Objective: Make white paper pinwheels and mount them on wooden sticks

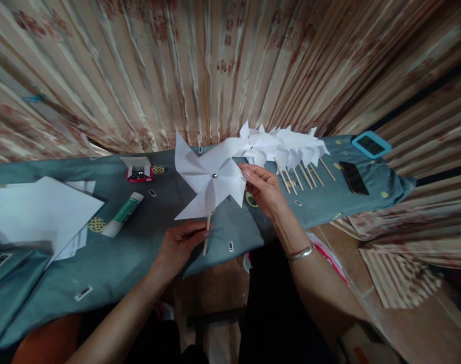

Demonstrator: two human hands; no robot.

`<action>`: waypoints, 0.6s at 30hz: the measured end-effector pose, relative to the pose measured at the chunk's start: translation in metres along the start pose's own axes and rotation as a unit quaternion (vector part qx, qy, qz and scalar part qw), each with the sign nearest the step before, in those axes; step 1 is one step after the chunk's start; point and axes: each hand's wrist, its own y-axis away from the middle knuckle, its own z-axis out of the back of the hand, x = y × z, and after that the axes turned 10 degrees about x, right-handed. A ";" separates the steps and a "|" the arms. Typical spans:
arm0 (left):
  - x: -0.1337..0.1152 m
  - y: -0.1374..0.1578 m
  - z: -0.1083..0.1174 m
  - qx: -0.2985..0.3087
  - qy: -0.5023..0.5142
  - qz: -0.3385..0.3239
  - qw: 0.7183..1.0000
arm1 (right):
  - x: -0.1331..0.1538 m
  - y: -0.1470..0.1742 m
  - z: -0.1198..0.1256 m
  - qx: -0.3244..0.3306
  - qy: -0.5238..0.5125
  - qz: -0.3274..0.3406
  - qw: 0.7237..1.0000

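A white paper pinwheel [222, 183] with a metal pin at its centre is held up over the cloth-covered table. My left hand [182, 245] pinches its thin wooden stick [206, 235] between thumb and fingers. My right hand [263, 188] is closed on the edge of the pinwheel's right blade, thumb in front. Behind and to the right, several finished-looking pinwheels [294, 144] lie in an overlapping row, their sticks pointing toward me.
At left lies a stack of white paper sheets [21, 212] beside a glue stick [123, 215]. A small red box [139, 173] of metal pins stands behind it. A dark phone [353, 178] and a blue-framed device [371, 144] lie at right. Curtains [200, 65] hang behind the table.
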 end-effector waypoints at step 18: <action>-0.003 0.001 0.001 -0.017 -0.033 -0.003 0.999 | -0.001 0.005 -0.009 0.021 -0.007 -0.053 0.998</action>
